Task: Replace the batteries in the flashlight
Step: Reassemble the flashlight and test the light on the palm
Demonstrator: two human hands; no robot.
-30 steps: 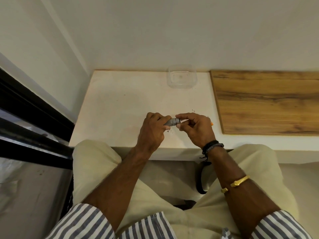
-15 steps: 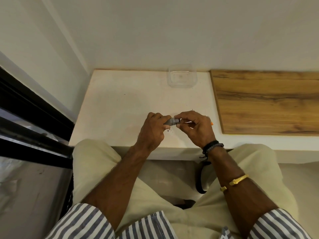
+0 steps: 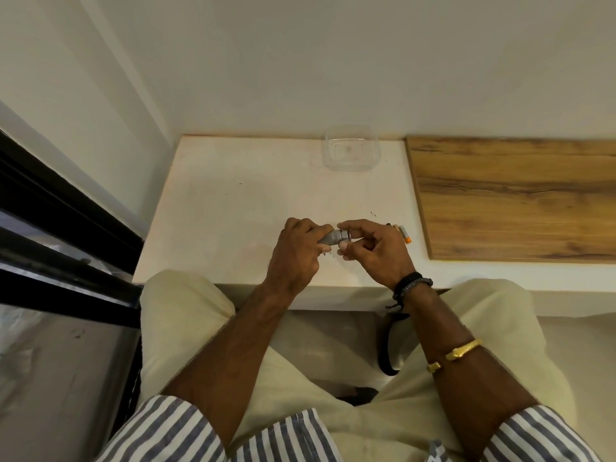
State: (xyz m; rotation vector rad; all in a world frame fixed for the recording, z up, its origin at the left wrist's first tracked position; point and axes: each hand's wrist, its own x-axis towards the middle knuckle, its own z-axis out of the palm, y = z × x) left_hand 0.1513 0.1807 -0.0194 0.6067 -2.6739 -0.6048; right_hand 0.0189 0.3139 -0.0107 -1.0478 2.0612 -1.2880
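Observation:
A small grey metal flashlight is held level just above the white table, near its front edge. My left hand is wrapped around its body, hiding most of it. My right hand pinches the flashlight's exposed right end between thumb and forefinger. Whether that end piece is joined to the body I cannot tell. Two or three batteries with orange tips lie on the table just right of my right hand, partly hidden by it.
A clear plastic container stands at the back of the table against the wall. A wooden board covers the surface to the right. A dark window frame runs along the left. My knees sit under the table's front edge.
My right hand's fingers have shifted a little on the flashlight's end, uncovering more of the batteries beside it. The left hand has kept its grip in place.

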